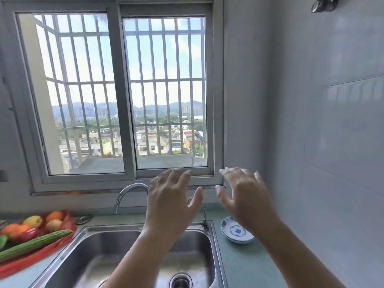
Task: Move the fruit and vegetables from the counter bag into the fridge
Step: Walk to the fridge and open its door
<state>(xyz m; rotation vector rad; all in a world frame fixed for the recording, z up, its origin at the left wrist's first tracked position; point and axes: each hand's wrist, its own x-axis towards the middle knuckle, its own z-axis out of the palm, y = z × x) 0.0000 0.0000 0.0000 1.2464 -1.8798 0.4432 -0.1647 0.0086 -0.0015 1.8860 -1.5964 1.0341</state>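
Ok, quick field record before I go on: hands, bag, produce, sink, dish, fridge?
left hand: open, raised above sink, holding nothing
right hand: open, raised beside it, holding nothing
bag: red, on counter left of sink
produce: green gourd, oranges, yellow fruit, all in bag
dish: blue-and-white, right of sink
fridge: not in view

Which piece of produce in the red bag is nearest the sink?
The long green cucumber: its tip reaches toward the sink rim, while the round fruits sit farther back and left.

Both hands raised, seemingly empty, fingers spread.
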